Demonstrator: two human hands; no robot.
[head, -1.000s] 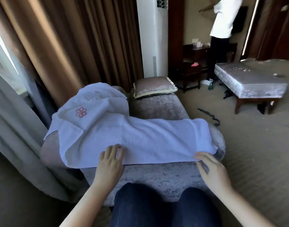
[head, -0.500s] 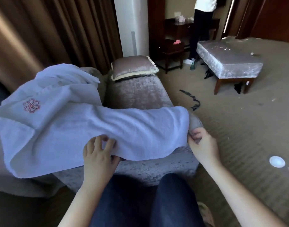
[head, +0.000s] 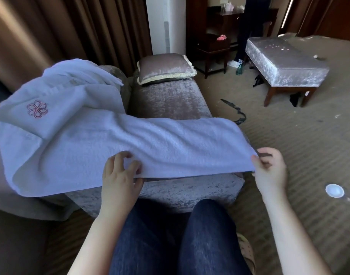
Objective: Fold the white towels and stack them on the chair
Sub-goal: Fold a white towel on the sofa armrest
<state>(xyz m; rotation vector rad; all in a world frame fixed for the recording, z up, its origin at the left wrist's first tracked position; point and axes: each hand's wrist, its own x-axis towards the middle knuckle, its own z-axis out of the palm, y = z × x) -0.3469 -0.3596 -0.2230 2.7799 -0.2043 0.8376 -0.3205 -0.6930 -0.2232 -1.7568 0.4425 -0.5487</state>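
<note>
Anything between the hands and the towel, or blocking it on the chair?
Nothing visible: left hand and right hand both pinch the near edge of the towel, and it lies across the chair. Another towel with a red emblem overlaps its left end and may hinder folding there.

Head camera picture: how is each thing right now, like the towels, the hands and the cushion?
spread white towel, unfolded, draped across the chair, near edge lifted.
towel with red emblem, folded, lying on the spread white towel's left end.
left hand, pinches the spread white towel's near edge.
right hand, pinches its right corner.
cushion, lying flat at the chair's far end.
</note>
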